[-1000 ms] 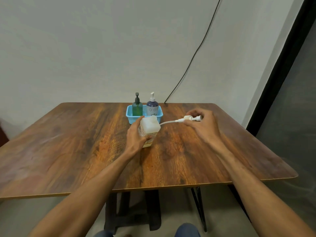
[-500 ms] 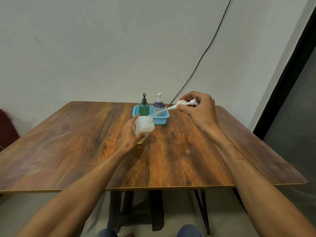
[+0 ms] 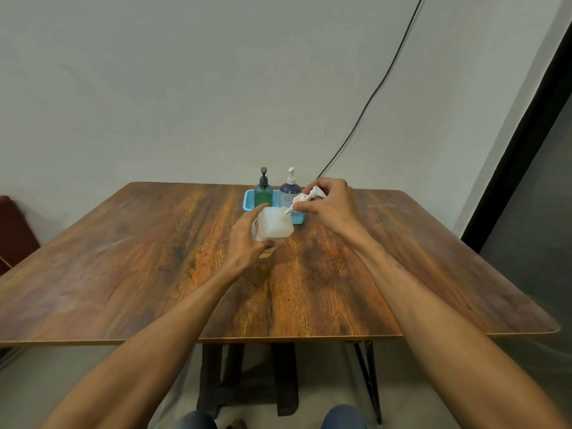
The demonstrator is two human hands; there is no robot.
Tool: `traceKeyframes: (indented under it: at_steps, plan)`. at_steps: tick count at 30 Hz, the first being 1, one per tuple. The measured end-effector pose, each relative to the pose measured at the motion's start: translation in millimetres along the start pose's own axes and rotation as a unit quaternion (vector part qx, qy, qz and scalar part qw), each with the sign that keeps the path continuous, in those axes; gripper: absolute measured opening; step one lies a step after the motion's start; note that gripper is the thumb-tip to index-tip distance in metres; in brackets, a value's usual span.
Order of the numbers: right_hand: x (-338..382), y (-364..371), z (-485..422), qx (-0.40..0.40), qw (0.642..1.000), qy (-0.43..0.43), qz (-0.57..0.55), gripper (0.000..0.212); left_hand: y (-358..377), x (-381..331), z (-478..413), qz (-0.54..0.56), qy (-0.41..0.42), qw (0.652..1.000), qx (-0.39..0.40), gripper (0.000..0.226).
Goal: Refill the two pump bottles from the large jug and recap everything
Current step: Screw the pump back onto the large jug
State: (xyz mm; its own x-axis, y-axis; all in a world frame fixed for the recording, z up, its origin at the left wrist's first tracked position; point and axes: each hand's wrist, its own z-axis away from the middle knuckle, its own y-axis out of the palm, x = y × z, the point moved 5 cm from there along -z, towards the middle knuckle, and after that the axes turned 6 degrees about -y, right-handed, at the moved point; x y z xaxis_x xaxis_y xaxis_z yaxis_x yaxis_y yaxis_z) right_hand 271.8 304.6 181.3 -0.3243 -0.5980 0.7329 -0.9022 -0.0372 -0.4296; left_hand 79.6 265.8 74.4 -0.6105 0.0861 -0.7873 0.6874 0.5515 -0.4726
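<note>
A white translucent jug (image 3: 274,226) stands on the wooden table (image 3: 154,258), gripped from the left side by my left hand (image 3: 247,243). My right hand (image 3: 328,202) pinches a white pump head (image 3: 306,197), tilted, with its tube end at the jug's top opening. Behind them a green pump bottle (image 3: 263,193) with a dark pump and a purple pump bottle (image 3: 289,193) with a white pump stand upright in a blue basket (image 3: 249,201). Both bottles have their pumps on.
A black cable (image 3: 371,97) runs down the wall to the table's far edge. A dark door frame (image 3: 520,144) stands at the right. A dark red object (image 3: 15,230) sits at the far left, beyond the table.
My right hand carried the pump head from the table at the right, up over the basket, then down to the jug's opening. The left hand kept hold of the jug.
</note>
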Motion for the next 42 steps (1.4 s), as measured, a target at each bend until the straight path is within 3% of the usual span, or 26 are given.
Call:
traceKeyframes:
  at_steps: [9, 21, 24, 28, 35, 42]
  plan:
    - [-2.8, 21.1, -9.0, 0.089, 0.995, -0.003, 0.045, 0.033, 1.4, -4.2, 2.7, 0.017, 0.019, 1.000, 0.015, 0.087]
    - [-9.1, 31.8, -15.9, 0.118, 0.986, -0.027, 0.119, 0.025, 8.2, 0.9, 5.5, 0.035, 0.011, 0.999, 0.014, 0.088]
    - [-10.1, 30.7, -11.0, 0.093, 0.993, -0.019, 0.073, 0.035, 8.5, -0.6, 7.1, 0.053, 0.010, 0.999, 0.009, 0.084]
    - [-19.2, 30.3, -3.4, 0.092, 0.993, 0.029, -0.073, 0.057, 7.6, 2.6, 7.6, 0.057, 0.011, 0.998, 0.008, 0.084]
    - [-30.0, 36.6, 3.4, 0.067, 0.987, 0.051, -0.136, 0.037, 10.4, -0.7, 11.0, 0.074, 0.021, 0.997, 0.025, 0.088]
    - [-38.9, 45.1, 5.2, 0.042, 0.987, 0.042, -0.152, 0.051, 10.5, 9.1, 10.9, 0.079, 0.008, 0.997, 0.020, 0.090]
